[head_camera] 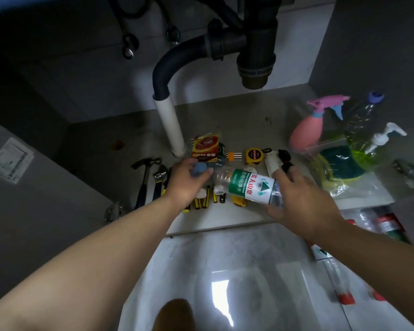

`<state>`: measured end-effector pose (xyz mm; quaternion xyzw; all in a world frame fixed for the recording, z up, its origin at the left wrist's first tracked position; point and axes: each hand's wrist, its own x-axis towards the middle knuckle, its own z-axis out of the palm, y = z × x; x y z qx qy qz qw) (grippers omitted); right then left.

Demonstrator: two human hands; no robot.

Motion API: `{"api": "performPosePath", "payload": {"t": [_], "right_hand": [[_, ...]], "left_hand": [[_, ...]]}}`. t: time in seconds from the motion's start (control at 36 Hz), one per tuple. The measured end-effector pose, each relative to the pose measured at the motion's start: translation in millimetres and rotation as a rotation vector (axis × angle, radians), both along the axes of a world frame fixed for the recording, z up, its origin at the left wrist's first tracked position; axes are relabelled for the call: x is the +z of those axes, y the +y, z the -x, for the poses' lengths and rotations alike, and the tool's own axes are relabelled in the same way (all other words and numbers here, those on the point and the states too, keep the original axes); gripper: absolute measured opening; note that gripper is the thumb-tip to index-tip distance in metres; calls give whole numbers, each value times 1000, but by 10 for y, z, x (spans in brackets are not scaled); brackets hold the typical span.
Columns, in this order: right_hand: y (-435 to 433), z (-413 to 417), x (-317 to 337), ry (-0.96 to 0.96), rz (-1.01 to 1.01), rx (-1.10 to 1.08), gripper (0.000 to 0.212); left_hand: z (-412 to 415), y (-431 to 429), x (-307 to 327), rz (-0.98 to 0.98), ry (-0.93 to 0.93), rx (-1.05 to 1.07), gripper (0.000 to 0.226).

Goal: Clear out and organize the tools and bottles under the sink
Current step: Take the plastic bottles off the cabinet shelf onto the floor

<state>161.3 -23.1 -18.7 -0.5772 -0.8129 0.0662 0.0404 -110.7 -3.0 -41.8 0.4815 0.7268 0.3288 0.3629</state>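
In the head view, both hands are holding one clear water bottle (249, 186) sideways above the front of the cabinet floor (225, 120). The left hand (189, 181) is closing its fingers around the blue cap (198, 168), and the right hand (301, 199) is wrapping around the bottom end of the bottle, so neither hand is open.

I think the risk is a loose cap: if the left hand is twisting it, water could be spilling on the tools below. The bottle could also be slipping, because the right hand is gripping only the end.

Just under the bottle, the hammer (145, 173), a wrench (158, 181) and yellow-handled tools (197, 203) are lying in a row, with a tape measure (255, 155) and a red packet (204, 146) behind. The white drain pipe (170, 126) is standing near the left hand and is narrowing the way deeper inside. On the right, a pink spray bottle (307, 130) and a pump bottle (378, 142) are crowding that corner.
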Motion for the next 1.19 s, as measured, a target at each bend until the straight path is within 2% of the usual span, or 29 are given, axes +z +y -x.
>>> {"api": "performPosePath", "payload": {"t": [0.08, 0.19, 0.25, 0.39, 0.56, 0.67, 0.78, 0.86, 1.0, 1.08, 1.19], "right_hand": [[5, -34, -87, 99, 14, -46, 68], [5, -36, -155, 191, 37, -71, 67], [8, -46, -176, 208, 54, -72, 61], [13, -86, -210, 237, 90, -74, 57], [-69, -161, -111, 144, 75, 10, 63], [-199, -274, 45, 23, 96, 106, 72], [-311, -402, 286, -92, 160, 170, 79], [-390, -480, 478, -176, 275, 158, 78], [-629, -565, 695, -276, 534, 34, 71], [-841, -572, 674, -173, 680, -115, 76], [-1178, -572, 395, -3, 875, -381, 95]], "left_hand": [[64, 196, -166, 73, 220, 45, 63], [53, 361, -376, 177, 192, 117, 76], [41, 404, -454, 203, 180, 114, 72], [75, 377, -454, 248, 298, 146, 59], [177, 168, -204, 292, 336, 145, 59], [305, -56, 145, 380, 431, 34, 62], [378, -337, 569, 427, 530, -68, 53], [337, -531, 839, 431, 486, -136, 49], [-17, -804, 1116, 397, 368, -207, 57], [-346, -951, 1048, 380, 239, -252, 62], [-787, -1179, 773, 352, 208, -304, 89]]}}
